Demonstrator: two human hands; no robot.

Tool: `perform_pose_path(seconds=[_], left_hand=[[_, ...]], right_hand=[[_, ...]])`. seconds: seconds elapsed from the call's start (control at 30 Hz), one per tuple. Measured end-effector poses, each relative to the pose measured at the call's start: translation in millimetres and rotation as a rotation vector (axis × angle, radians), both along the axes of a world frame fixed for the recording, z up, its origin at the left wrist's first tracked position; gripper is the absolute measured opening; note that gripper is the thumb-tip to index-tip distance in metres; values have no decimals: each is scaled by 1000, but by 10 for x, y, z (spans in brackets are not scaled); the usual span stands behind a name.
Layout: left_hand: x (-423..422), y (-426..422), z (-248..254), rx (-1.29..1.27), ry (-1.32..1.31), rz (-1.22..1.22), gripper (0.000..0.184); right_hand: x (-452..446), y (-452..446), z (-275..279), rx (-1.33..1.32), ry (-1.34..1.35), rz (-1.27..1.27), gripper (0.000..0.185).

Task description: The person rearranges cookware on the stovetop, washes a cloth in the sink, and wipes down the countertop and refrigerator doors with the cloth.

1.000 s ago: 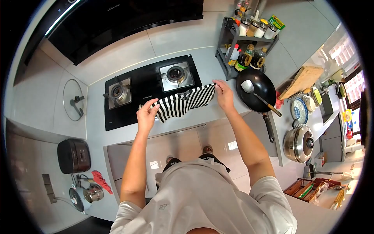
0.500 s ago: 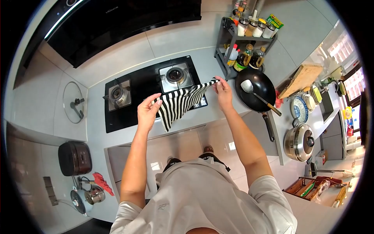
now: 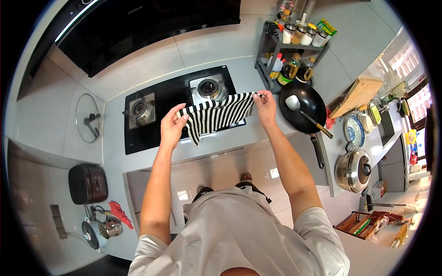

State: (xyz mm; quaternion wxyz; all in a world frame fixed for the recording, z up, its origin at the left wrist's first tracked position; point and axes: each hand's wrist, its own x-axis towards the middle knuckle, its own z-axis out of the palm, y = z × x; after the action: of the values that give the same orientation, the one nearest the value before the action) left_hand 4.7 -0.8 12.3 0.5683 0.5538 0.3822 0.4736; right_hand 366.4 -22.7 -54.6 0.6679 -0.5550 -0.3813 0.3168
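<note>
A black-and-white striped cloth (image 3: 216, 115) hangs stretched between my two hands, over the front of the black gas stove (image 3: 161, 124). My left hand (image 3: 172, 125) pinches its left upper corner, and a loose corner dangles just beside that hand. At the other end, my right hand (image 3: 265, 109) grips the right upper corner between thumb and fingers. The cloth partly covers the front edge of the stove. Behind it stands the right burner (image 3: 208, 87); the left burner (image 3: 139, 109) lies beyond my left hand.
Right of my right hand sits a black wok (image 3: 309, 102) holding a spatula (image 3: 299, 110). A grey spice rack (image 3: 269, 50) with jars and bottles is behind it. Farther right are a steel pot (image 3: 353, 169) and cutting board (image 3: 357, 96). A glass lid (image 3: 87, 118) leans at left.
The cloth is pulled straighter and wider between my hands. My left hand has shifted slightly left and up; my right hand has moved slightly right.
</note>
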Motion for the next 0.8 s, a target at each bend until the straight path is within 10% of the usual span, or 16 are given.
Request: perform_pose_path(seconds=[0.27,0.63,0.8], left_hand=[[106,-70,-183,-46,-148,23,36],[134,-70,-89,766,719,347,21],[271,103,-230,-113,371,127,24]], right_hand=[[17,171,-215,178,204,-18,15],[243,-127,239,-115,-493,-81,23],[116,-57,303,-268,-620,-147,28]])
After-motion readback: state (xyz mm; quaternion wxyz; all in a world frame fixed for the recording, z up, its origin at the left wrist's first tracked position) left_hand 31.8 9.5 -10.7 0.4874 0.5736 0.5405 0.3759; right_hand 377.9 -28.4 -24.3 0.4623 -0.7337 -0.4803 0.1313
